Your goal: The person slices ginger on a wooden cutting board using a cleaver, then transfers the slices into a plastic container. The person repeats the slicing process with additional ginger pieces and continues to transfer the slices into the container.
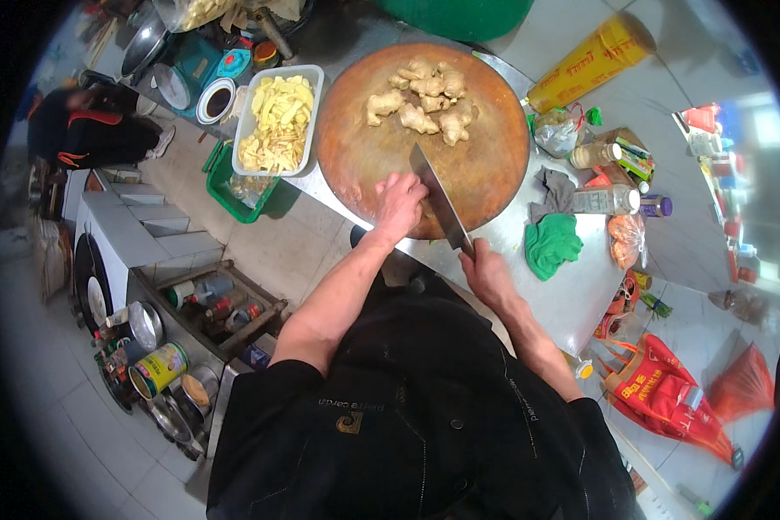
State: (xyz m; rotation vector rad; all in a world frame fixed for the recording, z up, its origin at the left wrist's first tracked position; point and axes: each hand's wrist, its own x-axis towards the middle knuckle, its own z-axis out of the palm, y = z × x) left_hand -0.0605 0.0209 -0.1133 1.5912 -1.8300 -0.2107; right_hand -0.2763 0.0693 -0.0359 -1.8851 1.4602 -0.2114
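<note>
My right hand (489, 270) grips the handle of a cleaver (443, 198), whose broad blade lies across the near part of a round wooden chopping board (351, 156). Close along the blade's left side, my left hand (400, 203) rests on the board with its fingers bent. Whatever may be under those fingers is hidden. Several whole ginger roots (422, 97) lie heaped on the far part of the board. To the left stands a clear plastic tub (316, 97) filled with sliced ginger (279, 123).
A green basket (244, 201) sits below the tub. Right of the board are a green cloth (552, 246), a grey rag (552, 195) and bottles (608, 199). A yellow cylinder (591, 62) lies behind. At far left, a person (97, 127) is near the steps.
</note>
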